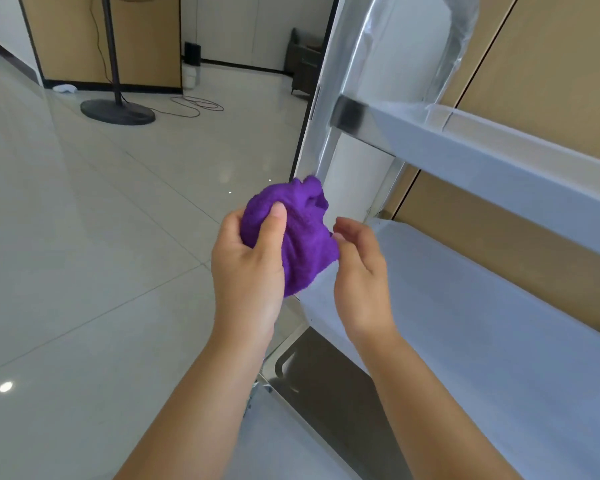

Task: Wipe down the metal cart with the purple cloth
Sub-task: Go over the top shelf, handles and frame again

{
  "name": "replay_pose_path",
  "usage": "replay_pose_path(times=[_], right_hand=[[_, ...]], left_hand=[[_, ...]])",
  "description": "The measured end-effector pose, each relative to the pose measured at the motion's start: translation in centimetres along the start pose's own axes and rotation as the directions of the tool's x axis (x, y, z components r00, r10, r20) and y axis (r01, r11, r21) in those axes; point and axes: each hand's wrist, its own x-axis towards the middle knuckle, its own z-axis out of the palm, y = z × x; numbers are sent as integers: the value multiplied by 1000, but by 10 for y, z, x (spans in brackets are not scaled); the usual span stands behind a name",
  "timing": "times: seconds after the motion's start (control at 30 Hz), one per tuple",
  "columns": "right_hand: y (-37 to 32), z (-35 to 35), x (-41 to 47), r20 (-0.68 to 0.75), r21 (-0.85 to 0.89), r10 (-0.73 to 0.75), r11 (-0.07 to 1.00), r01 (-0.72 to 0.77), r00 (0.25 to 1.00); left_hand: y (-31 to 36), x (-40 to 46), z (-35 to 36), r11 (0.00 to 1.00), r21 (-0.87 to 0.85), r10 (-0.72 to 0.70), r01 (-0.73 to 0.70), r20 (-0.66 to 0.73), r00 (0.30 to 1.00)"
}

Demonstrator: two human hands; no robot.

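**Cloth bunched in my left hand, beside the cart**

I have the purple cloth (298,233) balled up in my left hand (248,268), thumb pressed across the front and fingers curled behind it. It sits in mid-air near centre frame, just off the metal cart's (520,341) corner post. My right hand (361,271) comes in from four o'clock, fingers loosely curved, fingertips at the cloth's right edge; I cannot tell whether they pinch it. The cart fills the right side, shelves running out toward three o'clock. Up at eleven o'clock a fan stand (116,109) rests on the glossy tile floor (84,237), its cable looping beside it.
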Motion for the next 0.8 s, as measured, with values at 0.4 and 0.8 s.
replay_pose_path(times=[0.4,0.8], right_hand=[[-38,11,37,46,258,-189,951,171,981],[-47,41,65,-207,-31,-223,975,222,952]], left_hand=[[4,85,13,661,539,480,-523,232,846],[2,80,49,995,56,-98,87,257,962]])
